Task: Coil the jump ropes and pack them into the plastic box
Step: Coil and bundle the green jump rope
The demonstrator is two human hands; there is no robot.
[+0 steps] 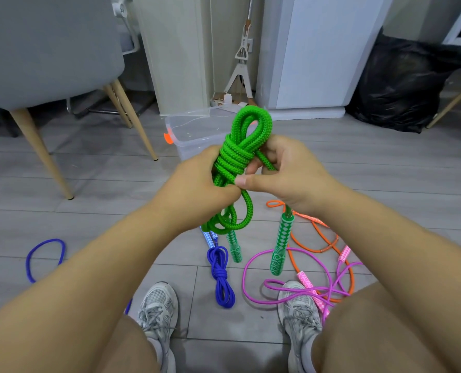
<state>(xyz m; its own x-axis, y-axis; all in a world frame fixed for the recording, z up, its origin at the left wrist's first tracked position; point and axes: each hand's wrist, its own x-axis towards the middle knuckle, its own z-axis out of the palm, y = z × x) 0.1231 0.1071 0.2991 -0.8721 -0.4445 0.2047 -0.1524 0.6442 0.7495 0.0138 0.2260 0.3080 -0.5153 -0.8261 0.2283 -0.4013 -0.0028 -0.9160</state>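
Rope bundle (237, 153) sits gripped, seemingly, between both hands (197, 189) (291, 173).

Both bare forearms are stretched forward and brought together. The green rope (236, 154) is gripped by the left hand (197, 184) and by the right hand (288, 170), whose thumb is pointed leftward.

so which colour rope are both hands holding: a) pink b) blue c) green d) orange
c, the left hand and right hand both grip the green rope in a wrapped bundle, while the blue rope, orange rope and pink rope lie on the floor.
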